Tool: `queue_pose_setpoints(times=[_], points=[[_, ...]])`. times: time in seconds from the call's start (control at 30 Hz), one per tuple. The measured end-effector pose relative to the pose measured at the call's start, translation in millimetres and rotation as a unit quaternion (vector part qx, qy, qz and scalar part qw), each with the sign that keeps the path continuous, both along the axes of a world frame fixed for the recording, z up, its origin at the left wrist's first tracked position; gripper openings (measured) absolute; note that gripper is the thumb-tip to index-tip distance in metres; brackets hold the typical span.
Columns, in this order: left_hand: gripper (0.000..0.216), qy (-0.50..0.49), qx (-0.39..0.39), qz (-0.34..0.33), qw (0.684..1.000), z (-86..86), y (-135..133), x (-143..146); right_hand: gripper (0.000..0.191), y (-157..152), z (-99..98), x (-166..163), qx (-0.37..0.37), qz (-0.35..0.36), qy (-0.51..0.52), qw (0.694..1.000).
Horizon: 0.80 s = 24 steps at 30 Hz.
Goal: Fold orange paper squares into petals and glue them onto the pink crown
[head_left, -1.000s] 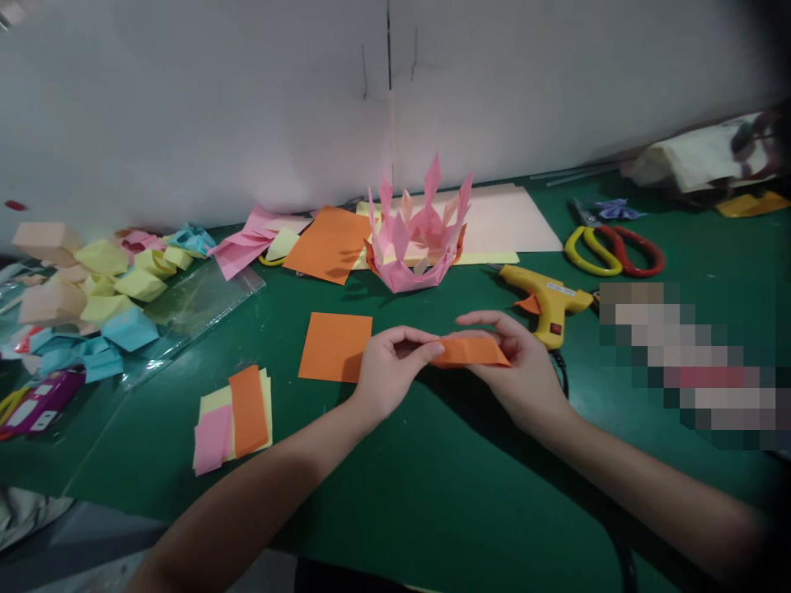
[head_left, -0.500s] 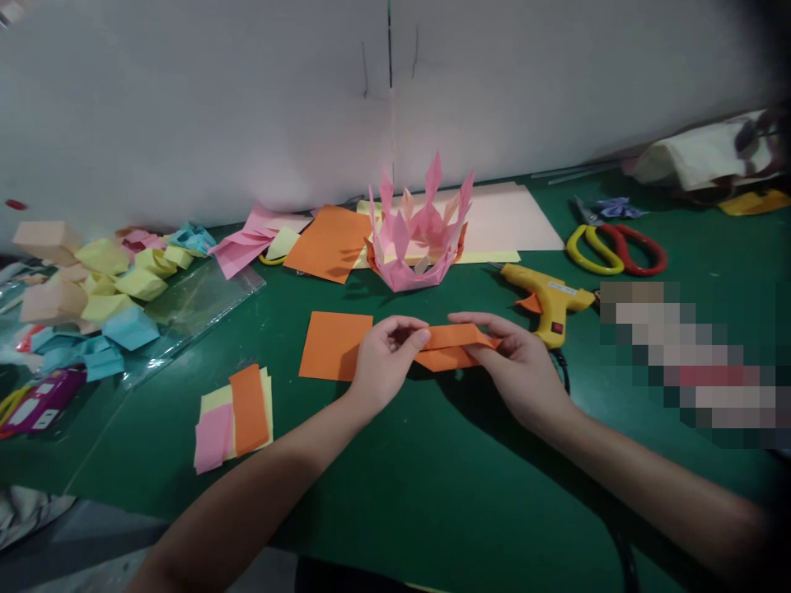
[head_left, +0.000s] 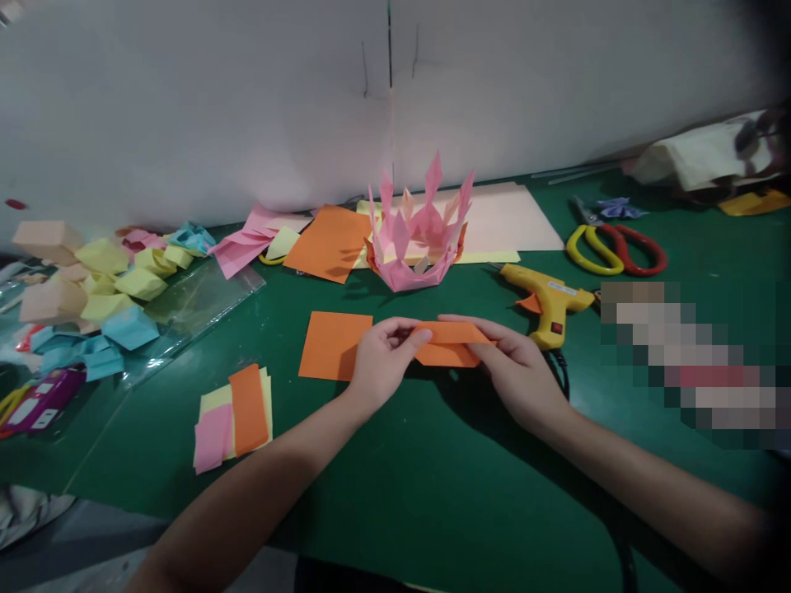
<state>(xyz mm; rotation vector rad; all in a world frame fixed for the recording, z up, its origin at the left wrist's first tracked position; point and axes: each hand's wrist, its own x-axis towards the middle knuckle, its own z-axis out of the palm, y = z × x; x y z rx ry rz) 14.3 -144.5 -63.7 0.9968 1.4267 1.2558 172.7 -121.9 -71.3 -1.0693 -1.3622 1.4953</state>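
Between my two hands is a folded piece of orange paper [head_left: 450, 354], held just above the table. My left hand [head_left: 386, 354] pinches its left end, thumb on top. At the other end, the fingers of my right hand [head_left: 516, 358] lie behind the paper with the thumb in front. A folded flap runs along its upper part. Flat on the table beside my left hand lies an orange square sheet [head_left: 330, 346], partly covered by that hand. Beyond my hands stands a pink paper crown [head_left: 413, 276] with upright points and orange pieces at its sides.
A yellow glue gun [head_left: 547, 296] lies right of my hands, with scissors [head_left: 593, 251] behind it. Left are small paper pieces [head_left: 250, 412], a plastic sheet [head_left: 198, 317] and folded paper shapes [head_left: 142, 284]. Large pale sheets [head_left: 512, 218] lie against the wall. A blurred patch covers the right.
The orange paper has levelled and its folded flap looks flatter. My right hand has shifted slightly to the left, while my left hand keeps nearly the same place.
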Motion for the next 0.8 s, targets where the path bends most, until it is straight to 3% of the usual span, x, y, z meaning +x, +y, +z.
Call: queue_pose_setpoints(times=[0.2, 0.37, 0.6, 0.8], points=[[0.022, -0.062, 0.008, 0.055, 0.997, -2.2, 3, -3, 0.025, 4, -11.9, 0, -0.046, -0.034, 0.077, 0.995], [0.02, -0.05, 0.024, 0.047, 0.997, -2.3, 3, -3, 0.021, 4, -9.7, 0, -0.052, -0.026, 0.08, 0.995], [0.016, 0.001, 0.044, 0.02, 0.999, 4.1, 1, -3, 0.029, -1, 4.3, -1, -0.01, -0.011, -0.005, 1.0], [0.014, 0.069, 0.094, 0.003, 0.993, 6.5, 2, -8, 0.029, 1, 0.5, 0, -0.015, -0.003, -0.017, 1.0]])
